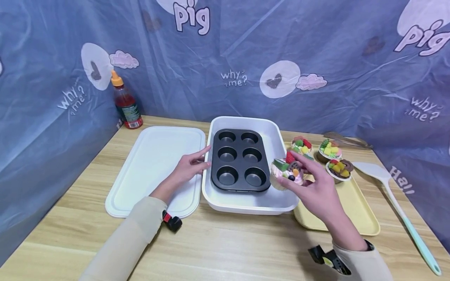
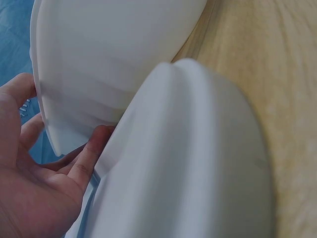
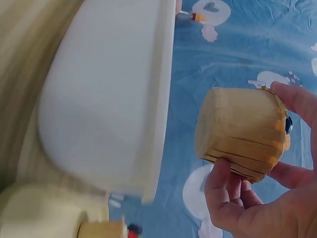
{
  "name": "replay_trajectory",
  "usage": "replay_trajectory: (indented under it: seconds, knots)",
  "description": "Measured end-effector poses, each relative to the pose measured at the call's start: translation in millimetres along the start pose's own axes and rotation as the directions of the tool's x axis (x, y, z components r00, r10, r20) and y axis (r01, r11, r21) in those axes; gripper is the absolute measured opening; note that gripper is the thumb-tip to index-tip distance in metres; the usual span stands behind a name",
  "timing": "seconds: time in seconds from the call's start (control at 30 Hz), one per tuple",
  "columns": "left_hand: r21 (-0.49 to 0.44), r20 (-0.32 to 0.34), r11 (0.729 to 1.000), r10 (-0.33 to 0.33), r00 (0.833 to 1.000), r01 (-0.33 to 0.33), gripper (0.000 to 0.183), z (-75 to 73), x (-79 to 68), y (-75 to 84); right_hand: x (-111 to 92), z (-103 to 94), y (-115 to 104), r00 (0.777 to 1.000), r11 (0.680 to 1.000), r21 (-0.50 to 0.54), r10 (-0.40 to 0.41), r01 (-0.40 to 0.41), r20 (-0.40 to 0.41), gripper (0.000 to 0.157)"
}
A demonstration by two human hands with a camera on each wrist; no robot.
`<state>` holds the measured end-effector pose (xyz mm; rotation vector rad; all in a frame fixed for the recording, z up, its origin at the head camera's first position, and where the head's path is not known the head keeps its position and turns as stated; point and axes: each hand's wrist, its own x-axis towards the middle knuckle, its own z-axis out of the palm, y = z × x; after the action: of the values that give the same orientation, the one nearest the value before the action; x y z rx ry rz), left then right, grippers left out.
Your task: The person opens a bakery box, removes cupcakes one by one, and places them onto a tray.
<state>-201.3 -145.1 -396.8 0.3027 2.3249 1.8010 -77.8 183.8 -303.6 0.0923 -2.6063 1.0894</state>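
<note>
My right hand (image 1: 318, 191) holds a toy cupcake (image 1: 286, 173) over the right rim of a white basin (image 1: 246, 205). Its top carries cream, a strawberry and other fruit pieces. In the right wrist view, thumb and fingers grip the tan pleated cup (image 3: 242, 131) from its sides, and its bottom faces left. A dark muffin pan (image 1: 240, 160) with several round wells lies inside the basin. On the other side, my left hand (image 1: 188, 169) touches the basin's left rim, fingers extended; the left wrist view shows fingertips against the basin's outer wall (image 2: 114, 54).
Left of the basin lies a white tray or lid (image 1: 158, 164), with a red sauce bottle (image 1: 129, 107) behind it. A yellow tray (image 1: 355, 207) with several more cupcakes (image 1: 339, 169) stands right. Beyond it are a white-and-mint spatula (image 1: 397, 199) and brown tongs (image 1: 346, 139).
</note>
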Motion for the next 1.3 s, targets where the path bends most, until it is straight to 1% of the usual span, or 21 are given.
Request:
replay_trajectory:
  seconds: [0.07,0.13,0.23,0.37,0.47,0.57,0.67,0.93,1.03,1.3]
  knots:
    - [-0.007,0.004,1.0,0.004,1.0,-0.004,0.059,0.2,0.9,-1.7,-4,-6.5,7,1.0,1.0,-0.012,0.008,-0.008,-0.022,0.069]
    - [-0.008,0.007,1.0,0.01,1.0,-0.01,0.059,-0.2,1.5,-3.0,-8,-13.2,15,0.999,0.999,-0.028,0.033,-0.034,-0.039,0.069]
    - [-0.004,0.005,1.0,0.014,1.0,-0.014,0.059,-0.6,1.8,-3.4,-12,-23.2,27,0.994,0.995,-0.043,0.093,-0.095,-0.053,0.07]
    - [0.001,0.007,1.0,0.017,1.0,-0.017,0.059,0.1,1.3,-1.5,-18,-34.6,42,0.982,0.981,-0.067,0.177,-0.182,-0.07,0.072]
    - [-0.001,0.002,1.0,0.007,1.0,-0.007,0.059,0.2,0.3,0.1,-22,-38.4,53,0.976,0.974,-0.091,0.198,-0.206,-0.09,0.073]
    - [0.001,0.0,1.0,0.001,1.0,-0.001,0.059,-0.4,-0.5,0.3,-24,-38.7,63,0.975,0.97,-0.117,0.201,-0.212,-0.099,0.073]
    - [0.002,0.0,1.0,-0.003,1.0,0.003,0.059,-0.6,-0.3,-0.2,-26,-37.0,70,0.973,0.966,-0.129,0.213,-0.223,-0.086,0.073]
    - [-0.012,0.015,1.0,0.012,1.0,-0.012,0.058,-0.2,0.0,-1.8,-23,-27.4,84,0.963,0.951,-0.156,0.269,-0.267,-0.008,0.079]
    - [-0.014,0.019,1.0,0.014,1.0,-0.013,0.059,0.1,0.2,-2.0,-22,-23.7,89,0.96,0.946,-0.169,0.281,-0.275,0.01,0.081]
    - [0.001,0.005,1.0,-0.003,1.0,0.003,0.059,-1.2,0.6,-1.1,-18,-15.5,96,0.958,0.94,-0.193,0.288,-0.283,0.001,0.081]
